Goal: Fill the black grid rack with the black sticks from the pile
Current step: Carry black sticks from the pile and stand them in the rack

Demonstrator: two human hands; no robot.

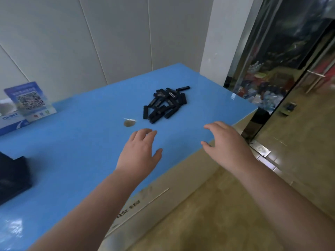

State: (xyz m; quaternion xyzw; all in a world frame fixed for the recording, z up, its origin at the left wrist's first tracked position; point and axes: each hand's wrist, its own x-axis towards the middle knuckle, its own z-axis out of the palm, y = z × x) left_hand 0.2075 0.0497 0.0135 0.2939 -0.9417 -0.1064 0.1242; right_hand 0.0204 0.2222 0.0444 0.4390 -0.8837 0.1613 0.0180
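Reaching over the glossy blue desk (pixel 87 156), the left hand (pixel 138 151) and right hand (pixel 226 142) hover empty, fingers loosely spread, short of the pile of small black plastic sticks (pixel 164 104) just beyond them; light, rigid pieces, probably best pinched mid-length.

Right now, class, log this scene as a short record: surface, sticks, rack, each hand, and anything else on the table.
surface: blue table
sticks: loose pile of black sticks, far side
rack: black object at left edge, blurred; grid not visible
left hand: open, above table, holding nothing
right hand: open, over table's edge, holding nothing
other: QR code sign; round mark
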